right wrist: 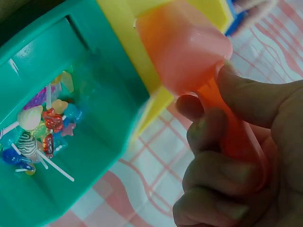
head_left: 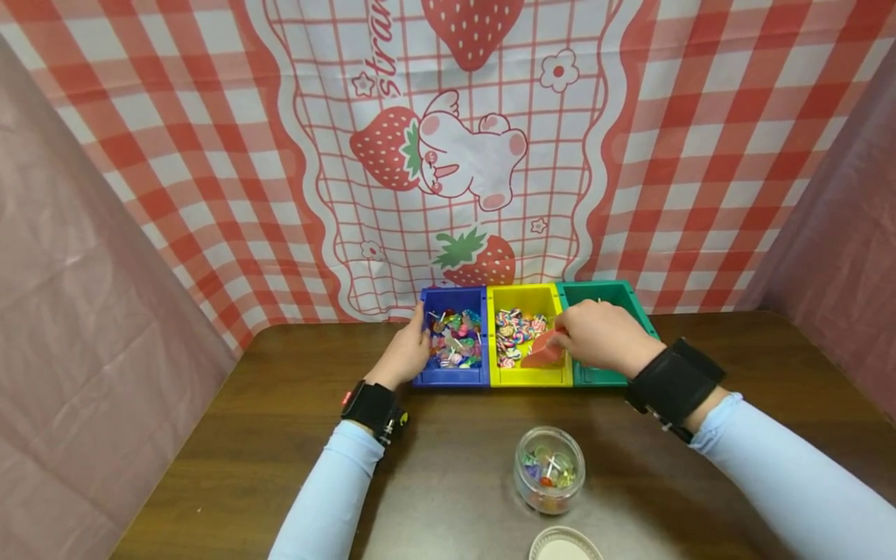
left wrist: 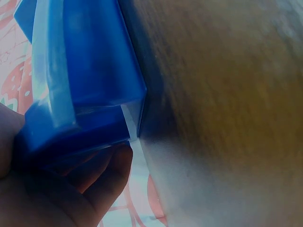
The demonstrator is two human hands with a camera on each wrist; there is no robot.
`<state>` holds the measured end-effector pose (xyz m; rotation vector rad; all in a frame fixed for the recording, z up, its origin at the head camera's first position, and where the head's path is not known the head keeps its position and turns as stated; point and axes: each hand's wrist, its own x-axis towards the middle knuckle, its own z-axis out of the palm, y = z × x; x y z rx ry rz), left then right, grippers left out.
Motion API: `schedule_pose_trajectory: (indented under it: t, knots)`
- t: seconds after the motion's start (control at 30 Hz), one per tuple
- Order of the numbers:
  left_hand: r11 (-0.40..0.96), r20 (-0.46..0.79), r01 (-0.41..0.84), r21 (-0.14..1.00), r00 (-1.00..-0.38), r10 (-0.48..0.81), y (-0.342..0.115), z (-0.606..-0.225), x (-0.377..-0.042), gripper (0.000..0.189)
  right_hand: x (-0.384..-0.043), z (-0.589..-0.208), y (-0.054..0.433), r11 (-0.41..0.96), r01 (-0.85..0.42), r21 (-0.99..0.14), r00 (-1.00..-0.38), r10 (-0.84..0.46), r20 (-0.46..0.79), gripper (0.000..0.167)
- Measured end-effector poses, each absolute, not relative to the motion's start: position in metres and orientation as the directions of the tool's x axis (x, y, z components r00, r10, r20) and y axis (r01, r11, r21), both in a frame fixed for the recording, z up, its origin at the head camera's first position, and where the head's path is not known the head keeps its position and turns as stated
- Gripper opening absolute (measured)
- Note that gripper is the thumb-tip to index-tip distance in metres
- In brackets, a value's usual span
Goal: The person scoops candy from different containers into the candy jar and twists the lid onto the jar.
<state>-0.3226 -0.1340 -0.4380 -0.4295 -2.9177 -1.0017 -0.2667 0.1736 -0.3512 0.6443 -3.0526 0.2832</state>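
Note:
My right hand (head_left: 607,336) grips the handle of a small translucent pink-orange scoop (right wrist: 182,45), the fingers curled round it in the right wrist view. The scoop's head is in the yellow bin (head_left: 532,379), among swirled lollipop charms (head_left: 514,330). At the far left of the bin row, my left hand (head_left: 404,355) holds the outer side of the blue bin (left wrist: 97,52). The left wrist view shows its fingers bent against the bin's end. Mixed colourful charms (head_left: 455,342) lie inside the blue bin.
Beside the yellow bin, the green bin (right wrist: 109,127) holds assorted charms (right wrist: 47,123). A clear jar (head_left: 549,498) partly filled with charms stands nearer on the wooden table (head_left: 434,467). A whitish lid (head_left: 563,548) lies at the front. Behind the bins hangs a strawberry-print cloth (head_left: 546,179).

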Motion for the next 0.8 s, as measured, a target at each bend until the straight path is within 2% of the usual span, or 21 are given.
schedule_pose_trajectory:
  t: [0.13, 0.3, 0.57, 0.8]
  knots:
    - [0.75, 0.106, 0.259, 0.609, -0.963, 0.247, -0.133, -0.438, -0.324, 0.062, -0.275, -0.356, 0.169, 0.907, -0.392, -0.156, -0.917, -0.399, -0.013, 0.028]
    - [0.748, 0.107, 0.259, 0.612, -0.963, 0.245, -0.132, -0.436, -0.325, 0.062, -0.278, -0.357, 0.164, 0.916, -0.364, -0.168, -0.924, -0.377, -0.056, 0.027]
    - [0.756, 0.11, 0.25, 0.605, -0.966, 0.232, -0.132, -0.435, -0.325, 0.062, -0.271, -0.362, 0.157, 0.93, -0.341, -0.137, -0.938, -0.346, -0.016, 0.024]
    - [0.761, 0.078, 0.235, 0.605, -0.968, 0.237, -0.133, -0.438, -0.324, 0.062, -0.261, -0.379, 0.155, 0.938, -0.331, -0.099, -0.943, -0.325, 0.077, 0.025]
